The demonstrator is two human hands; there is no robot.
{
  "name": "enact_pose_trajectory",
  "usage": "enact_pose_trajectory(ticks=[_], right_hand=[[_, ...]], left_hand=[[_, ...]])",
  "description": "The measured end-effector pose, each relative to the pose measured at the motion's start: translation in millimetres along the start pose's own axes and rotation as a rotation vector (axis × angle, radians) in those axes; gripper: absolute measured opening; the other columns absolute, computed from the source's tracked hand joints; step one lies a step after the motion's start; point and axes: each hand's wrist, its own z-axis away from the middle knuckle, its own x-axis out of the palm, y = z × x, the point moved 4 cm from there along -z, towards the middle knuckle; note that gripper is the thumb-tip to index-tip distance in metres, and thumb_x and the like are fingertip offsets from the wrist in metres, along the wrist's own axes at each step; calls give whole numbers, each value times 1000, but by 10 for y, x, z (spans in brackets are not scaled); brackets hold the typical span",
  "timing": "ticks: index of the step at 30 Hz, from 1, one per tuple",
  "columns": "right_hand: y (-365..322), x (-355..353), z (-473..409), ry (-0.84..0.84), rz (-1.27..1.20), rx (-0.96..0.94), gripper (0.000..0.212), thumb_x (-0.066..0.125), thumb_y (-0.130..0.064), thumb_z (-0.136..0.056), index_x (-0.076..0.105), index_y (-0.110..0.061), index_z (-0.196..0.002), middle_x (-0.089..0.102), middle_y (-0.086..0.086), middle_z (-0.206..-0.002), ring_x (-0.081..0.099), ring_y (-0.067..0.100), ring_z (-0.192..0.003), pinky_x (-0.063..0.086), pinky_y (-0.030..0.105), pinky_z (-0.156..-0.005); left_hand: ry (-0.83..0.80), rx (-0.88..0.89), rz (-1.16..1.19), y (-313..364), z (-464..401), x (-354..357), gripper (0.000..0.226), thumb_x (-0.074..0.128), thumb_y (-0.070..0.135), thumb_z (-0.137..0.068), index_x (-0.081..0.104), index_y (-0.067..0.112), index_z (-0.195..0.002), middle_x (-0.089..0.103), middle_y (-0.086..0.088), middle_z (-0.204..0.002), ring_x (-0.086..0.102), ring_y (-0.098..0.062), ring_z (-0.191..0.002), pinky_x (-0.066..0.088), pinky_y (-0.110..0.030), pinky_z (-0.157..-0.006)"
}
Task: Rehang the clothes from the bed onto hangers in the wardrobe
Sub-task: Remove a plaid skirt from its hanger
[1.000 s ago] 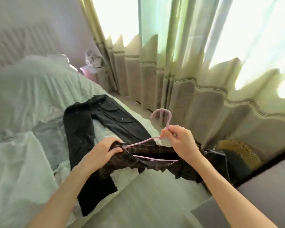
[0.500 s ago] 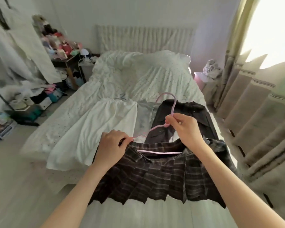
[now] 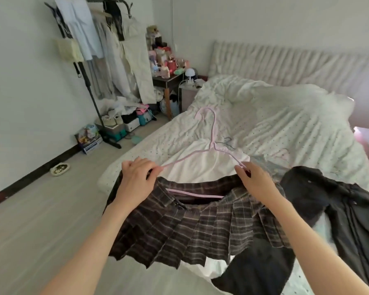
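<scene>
Clothes already crowd the black metal garment rail against the far-left wall, pale shirts and trousers hanging close together, with shoes and boxes heaped at its foot. Just right of it stands a small dark side table piled with bright clutter.

Nearer, the left hand has its fingers curled, pinching the left end of a thin pink wire hanger together with the waistband of a dark brown plaid pleated skirt. The hanger's lower bar runs inside the waistband, and its hook points away over the bed. The right hand pinches the hanger's right shoulder, fingers curled round the wire at the skirt's edge. The skirt hangs in the air between both hands, above the foot of the white dotted bed.

Behind the hanger lies a white garment flat on the bed, and to the right a pair of black trousers sprawls over the corner, both not yet hung.

My judgement is that the waistband is only stretched over the wire, so if either pinch loosens on the way to the rail, the skirt could slide off one end. The hem may also snag the black trousers and drag them to the floor.
</scene>
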Motion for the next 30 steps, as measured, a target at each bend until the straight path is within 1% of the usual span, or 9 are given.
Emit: enact_pose_trajectory(ticks=[2, 4, 7, 8, 12, 16, 19, 25, 30], right_hand=[[-48, 117, -242, 47, 41, -27, 37, 42, -42, -96, 57, -10, -108, 61, 5, -98, 54, 24, -88, 37, 31, -74], [-127, 266, -481, 31, 57, -24, 41, 41, -44, -95, 58, -7, -95, 59, 5, -84, 55, 26, -81, 39, 34, -72], [-292, 555, -806, -40, 10, -46, 41, 40, -40, -96, 44, -9, -69, 50, 6, -63, 50, 29, -67, 37, 37, -64], [-351, 644, -917, -48, -7, -53, 42, 40, -37, -97, 39, -10, -65, 47, 7, -59, 49, 30, -64, 36, 37, -61], [-588, 942, -1384, -39, -40, -66, 42, 41, -35, -97, 37, -9, -64, 44, 9, -54, 45, 30, -56, 31, 33, -50], [-837, 1182, -1951, 2, -63, -83, 43, 44, -36, -96, 33, -16, -59, 41, 7, -51, 41, 25, -51, 31, 31, -48], [-962, 1353, -2417, 1, -83, -73, 44, 44, -38, -96, 35, -13, -60, 39, 4, -49, 39, 21, -48, 30, 30, -48], [-1027, 1717, -3131, -33, -164, 14, 44, 46, -37, -96, 36, -11, -61, 34, 2, -49, 33, 18, -46, 28, 31, -48], [-933, 1949, -3586, -27, -159, 103, 45, 46, -39, -95, 36, -12, -59, 35, 0, -47, 34, 18, -45, 30, 31, -48]], left_hand=[[13, -14, -38, -265, -169, 9, 30, 46, 38, -90, 64, 17, -76, 61, 7, -76, 50, -14, -74, 18, -28, -71], [14, -51, -59, -520, -314, 9, 23, 53, 31, -89, 64, 15, -77, 59, 7, -74, 51, -16, -74, 19, -29, -72], [5, -78, -110, -854, -510, 21, 16, 57, 25, -88, 65, 14, -80, 52, 9, -74, 47, -14, -74, 20, -29, -74], [4, -79, -135, -963, -579, 31, 16, 56, 25, -89, 64, 14, -79, 51, 9, -74, 46, -13, -74, 21, -30, -74], [3, -101, -226, -1469, -865, 109, 14, 57, 23, -90, 61, 14, -80, 52, 6, -75, 48, -16, -73, 25, -32, -76], [4, -119, -272, -1959, -1306, 211, 16, 55, 26, -91, 63, 15, -82, 56, 4, -77, 46, -15, -75, 23, -31, -74], [4, -109, -274, -2271, -1700, 312, 17, 54, 27, -91, 64, 15, -84, 55, 5, -77, 42, -12, -75, 22, -31, -72], [-101, -98, -250, -2837, -2371, 605, 17, 56, 26, -90, 65, 14, -81, 55, 5, -76, 44, -14, -75, 24, -32, -71], [-198, -113, -163, -3212, -2834, 1019, 20, 55, 28, -91, 63, 15, -79, 54, 4, -73, 48, -16, -73, 25, -31, -73]])
